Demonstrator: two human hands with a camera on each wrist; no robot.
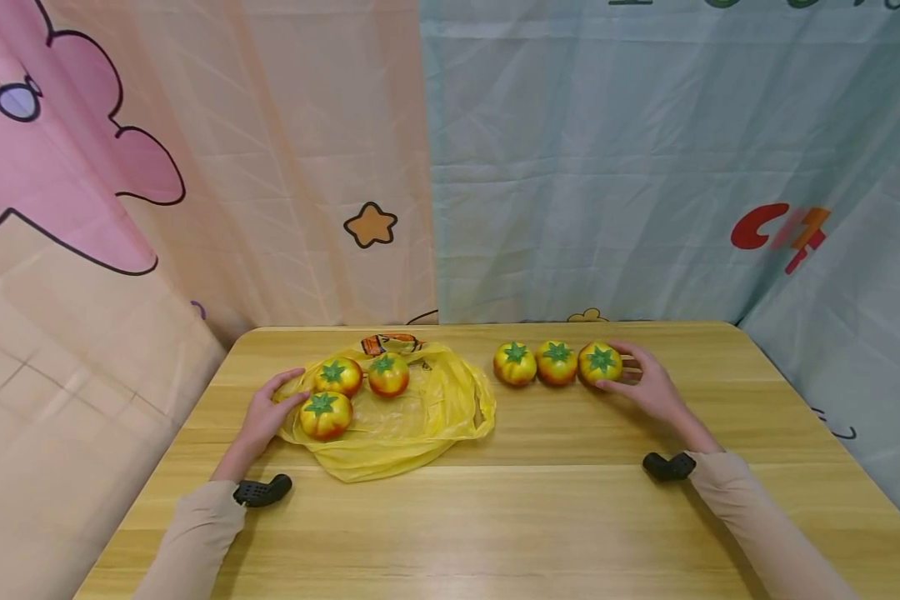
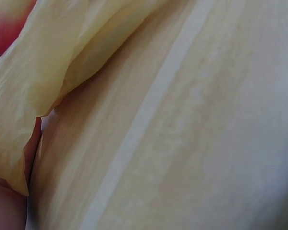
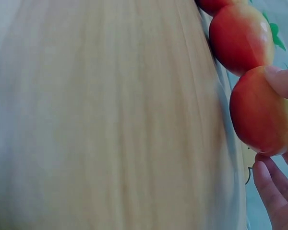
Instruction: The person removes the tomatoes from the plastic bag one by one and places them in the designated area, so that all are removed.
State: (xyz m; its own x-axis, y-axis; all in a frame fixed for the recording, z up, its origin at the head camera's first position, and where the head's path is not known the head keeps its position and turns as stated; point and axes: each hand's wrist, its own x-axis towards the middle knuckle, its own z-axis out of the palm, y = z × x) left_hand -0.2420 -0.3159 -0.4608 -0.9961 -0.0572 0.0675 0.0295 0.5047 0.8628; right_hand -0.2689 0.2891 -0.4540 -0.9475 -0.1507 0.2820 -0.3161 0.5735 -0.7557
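Observation:
A yellow plastic bag (image 1: 393,462) lies spread on the left of the table, with three yellow-red tomatoes on it, among them a lower one (image 1: 326,415). My left hand (image 1: 266,408) holds the bag at its left edge, thumb close by that lower tomato. In the left wrist view the bag's film (image 2: 43,62) covers part of the fingers. My right hand (image 1: 648,385) grips the rightmost tomato (image 1: 598,363) of a row of three, thumb on its near side and fingers behind. The middle tomato (image 1: 557,363) and left tomato (image 1: 514,364) stand beside it.
The wooden table (image 1: 465,533) ends at the back against a printed cloth curtain (image 1: 607,167). Black wrist devices (image 1: 669,467) sit at both sleeve cuffs. The bag's orange-printed part (image 1: 392,343) lies at the back.

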